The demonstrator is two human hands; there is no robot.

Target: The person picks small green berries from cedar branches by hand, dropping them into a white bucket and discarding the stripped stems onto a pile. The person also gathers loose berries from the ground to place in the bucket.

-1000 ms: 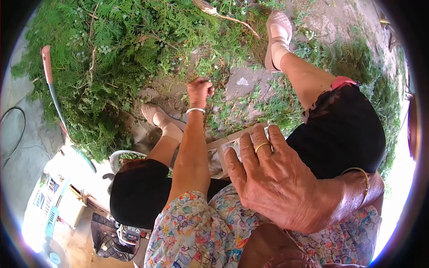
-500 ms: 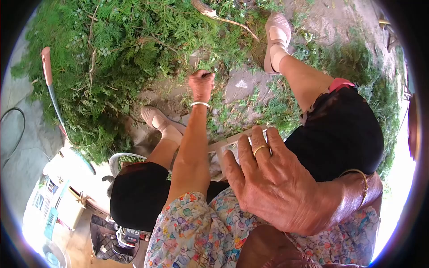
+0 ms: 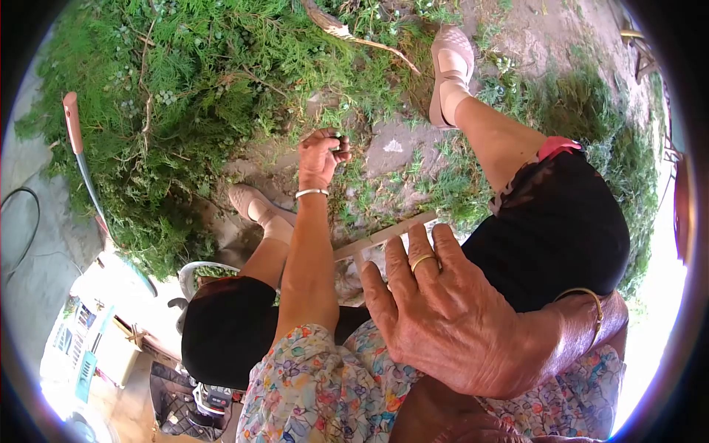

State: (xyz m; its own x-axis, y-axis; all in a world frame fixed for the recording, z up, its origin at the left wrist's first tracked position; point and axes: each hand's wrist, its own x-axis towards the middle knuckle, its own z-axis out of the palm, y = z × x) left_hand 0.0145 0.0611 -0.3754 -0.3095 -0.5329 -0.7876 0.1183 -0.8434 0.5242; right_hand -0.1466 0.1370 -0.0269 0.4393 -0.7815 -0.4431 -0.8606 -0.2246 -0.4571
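Observation:
My left hand (image 3: 323, 156), with a white bangle at the wrist, is low over the ground between my feet. Its fingers are curled closed, and a small dark bit shows at the fingertips, too small to name. Around it lie green conifer sprigs (image 3: 443, 173) on bare earth. Close to the camera is my right hand (image 3: 454, 325), back upward, with a gold ring and a bangle. Its fingers are loosely stretched and slightly apart; the palm is hidden. Just beyond its fingertips runs a pale wooden bar (image 3: 384, 235), partly covered by the hand.
A large heap of conifer branches (image 3: 199, 96) with pale bluish cones spreads ahead and left. A bare thick branch (image 3: 354, 35) lies across its top. At far left stands a tool with a pinkish handle (image 3: 74, 125). A dark quilted bag (image 3: 181, 413) is at lower left.
My left hand has shifted slightly left and back toward me, and its wrist has turned so the fingertips show more. My right hand has barely moved.

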